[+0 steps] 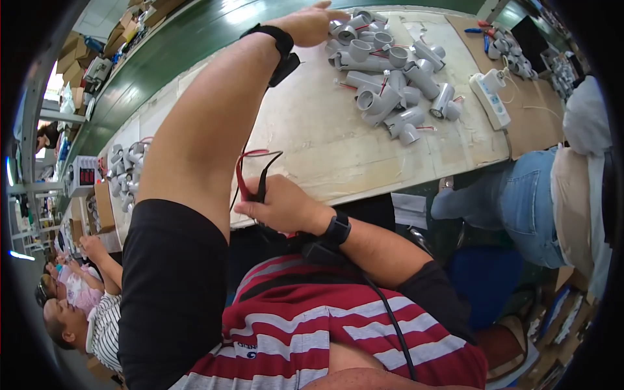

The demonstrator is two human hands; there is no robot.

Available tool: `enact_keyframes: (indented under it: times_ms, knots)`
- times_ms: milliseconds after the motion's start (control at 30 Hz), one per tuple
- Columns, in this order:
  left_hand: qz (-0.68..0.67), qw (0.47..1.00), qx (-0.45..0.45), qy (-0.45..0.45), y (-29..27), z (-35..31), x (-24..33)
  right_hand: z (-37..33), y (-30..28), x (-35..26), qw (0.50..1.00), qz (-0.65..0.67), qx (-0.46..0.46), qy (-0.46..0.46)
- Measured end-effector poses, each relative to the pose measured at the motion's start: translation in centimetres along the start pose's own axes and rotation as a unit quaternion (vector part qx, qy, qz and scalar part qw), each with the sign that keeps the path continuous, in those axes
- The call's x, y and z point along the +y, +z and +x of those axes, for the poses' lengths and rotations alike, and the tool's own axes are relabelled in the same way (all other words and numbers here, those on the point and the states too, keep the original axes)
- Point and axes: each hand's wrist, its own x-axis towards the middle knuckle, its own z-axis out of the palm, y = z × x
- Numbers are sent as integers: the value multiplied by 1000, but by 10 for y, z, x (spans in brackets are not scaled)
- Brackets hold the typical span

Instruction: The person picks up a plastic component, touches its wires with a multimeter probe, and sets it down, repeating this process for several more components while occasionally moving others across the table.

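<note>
My left arm stretches across the table to its far side. My left hand is there, fingers extended and apart, beside the edge of a heap of grey plastic pipe fittings. Nothing shows in its grasp. Many of the fittings are tube-shaped with side openings, and short red wires stick out of some. Close to my body at the table's near edge, my right hand is closed on a red and a black lead, which loop up above the fingers. Their lower ends are hidden by the hand.
A white power strip with a plug lies right of the heap. Blue-handled pliers and more grey parts are at the far right. Another heap of grey fittings is on the left. One person stands at right; others sit at left.
</note>
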Motion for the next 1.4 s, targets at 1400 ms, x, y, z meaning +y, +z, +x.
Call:
enact_keyframes:
  times_ms: [1400]
  knots:
    - [-711,49,418,-564,-204,-308,402,27,93,8,985,-87,148,17]
